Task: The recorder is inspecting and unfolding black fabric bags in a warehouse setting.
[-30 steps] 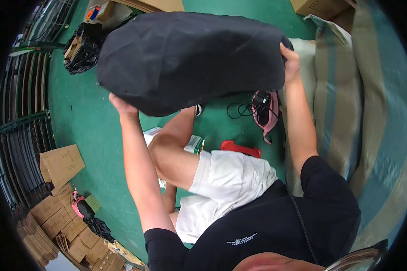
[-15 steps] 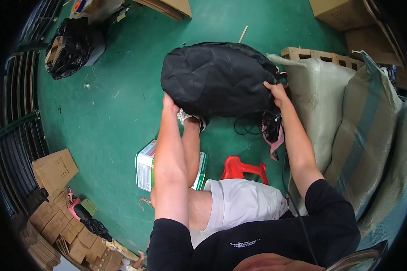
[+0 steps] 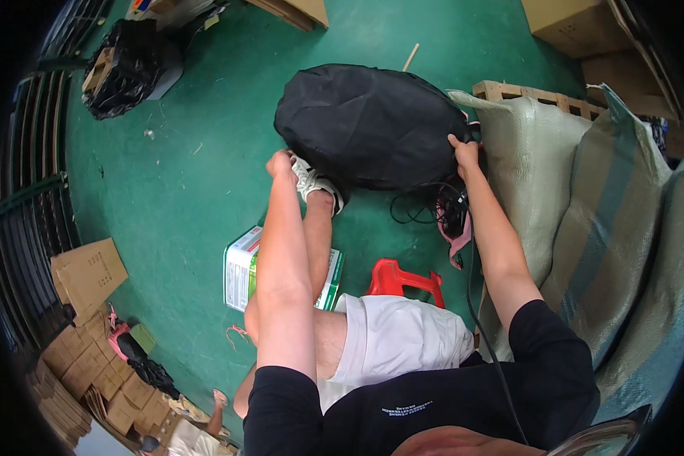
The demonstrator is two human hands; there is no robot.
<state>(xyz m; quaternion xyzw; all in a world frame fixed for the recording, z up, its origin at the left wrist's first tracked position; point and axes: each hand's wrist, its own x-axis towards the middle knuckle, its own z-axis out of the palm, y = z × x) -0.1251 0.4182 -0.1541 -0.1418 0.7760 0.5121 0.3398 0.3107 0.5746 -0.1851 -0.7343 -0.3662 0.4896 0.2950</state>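
Observation:
A large, bulging black fabric bag (image 3: 372, 125) lies on its side in front of me, above the green floor. My left hand (image 3: 281, 163) is closed at the bag's lower left edge, its fingertips partly hidden. At the right end, my right hand (image 3: 466, 154) grips the bag's edge with the thumb on top. Just below that end are a pink strap-like piece (image 3: 456, 247) and a tangle of black cable (image 3: 414, 209). My shoe (image 3: 315, 185) stands against the bag's near side.
Tall woven sacks (image 3: 528, 175) stand close on the right, before a wooden pallet (image 3: 539, 94). A red plastic stool (image 3: 391, 277) and a white-green box (image 3: 242, 267) are near my legs. A bin with a black liner (image 3: 125, 68) stands far left; cartons (image 3: 91, 273) sit left.
My left hand has drawn slightly down and left, from the bag's underside to just outside its edge. The bag's left end has slumped and its surface looks smoother. My right hand keeps its grip.

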